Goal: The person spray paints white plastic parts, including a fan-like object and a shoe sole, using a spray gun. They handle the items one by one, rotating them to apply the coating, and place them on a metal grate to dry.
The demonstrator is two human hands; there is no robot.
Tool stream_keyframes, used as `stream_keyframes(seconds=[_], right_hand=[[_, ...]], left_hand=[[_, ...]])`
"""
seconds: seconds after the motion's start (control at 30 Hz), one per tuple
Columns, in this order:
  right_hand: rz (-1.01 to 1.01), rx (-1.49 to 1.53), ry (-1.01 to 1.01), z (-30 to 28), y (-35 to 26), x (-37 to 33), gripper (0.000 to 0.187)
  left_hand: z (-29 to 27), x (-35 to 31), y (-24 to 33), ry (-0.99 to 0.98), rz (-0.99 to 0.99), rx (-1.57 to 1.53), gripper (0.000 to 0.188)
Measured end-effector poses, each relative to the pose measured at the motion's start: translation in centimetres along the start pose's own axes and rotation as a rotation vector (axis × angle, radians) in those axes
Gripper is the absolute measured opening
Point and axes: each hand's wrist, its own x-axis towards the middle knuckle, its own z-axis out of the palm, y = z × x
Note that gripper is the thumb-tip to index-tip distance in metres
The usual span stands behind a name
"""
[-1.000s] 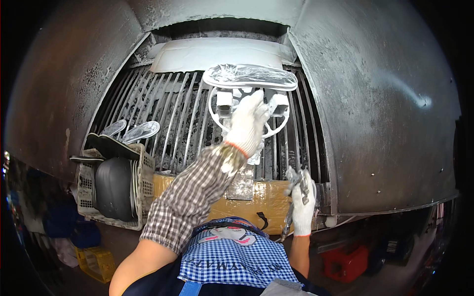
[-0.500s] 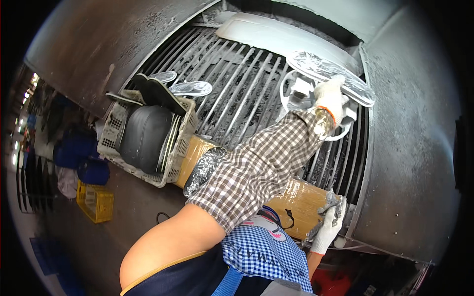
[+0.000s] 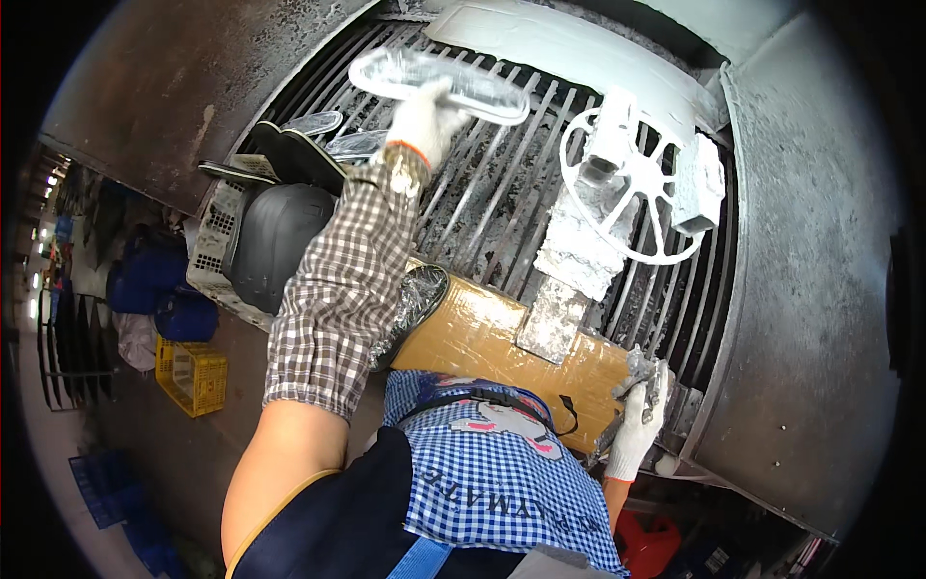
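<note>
My left hand [image 3: 424, 125], in a white knit glove with an orange cuff, is closed on a long shoe sole [image 3: 492, 99] with a white rim and a shiny, film-like face. The sole hangs over the far left of the slatted grate, slightly smeared by motion. At the lower right my right hand [image 3: 644, 425], also gloved, is closed round a grey-crusted tool [image 3: 637, 372] that looks like a spray gun; its front is partly hidden. Between and beyond the hands stands a white-coated spoked wheel [image 3: 651, 183] carrying two white blocks [image 3: 699, 183], with no sole on it.
A pale perforated crate [image 3: 214, 253] at the left holds black soles [image 3: 280, 236]. More shiny soles [image 3: 313, 124] lie on the grate [image 3: 482, 183] beside it. Taped cardboard [image 3: 473, 323] lines the near edge, a film-wrapped object [image 3: 417, 304] beside it. Metal walls [image 3: 810, 289] flank the grate.
My left hand has lifted the sole off the spoked wheel and carried it left across the grate. The wheel now shows fully. My right hand stays nearly in place with the tool.
</note>
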Motion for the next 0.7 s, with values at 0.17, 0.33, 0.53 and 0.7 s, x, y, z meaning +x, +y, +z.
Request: stream_keyframes(seconds=[0.17, 0.33, 0.53, 0.7], right_hand=[[0.116, 0.063, -0.052, 0.2, 0.0, 0.3, 0.060], [0.081, 0.087, -0.039, 0.1, 1.4, 0.4, 0.064], [0.069, 0.189, -0.106, 0.1, 1.0, 0.4, 0.063], [0.061, 0.031, -0.118, 0.3, 0.8, 0.5, 0.062]], left_hand=[[-11.9, 0.2, -8.0, 0.070, -0.208, -0.138, 0.075], [-19.2, -3.4, -16.1, 0.299, -0.389, -0.170, 0.059], [-19.9, -0.3, -16.6, 0.081, -0.226, -0.208, 0.055], [-19.1, 1.1, -13.4, 0.361, -0.544, 0.043, 0.071]])
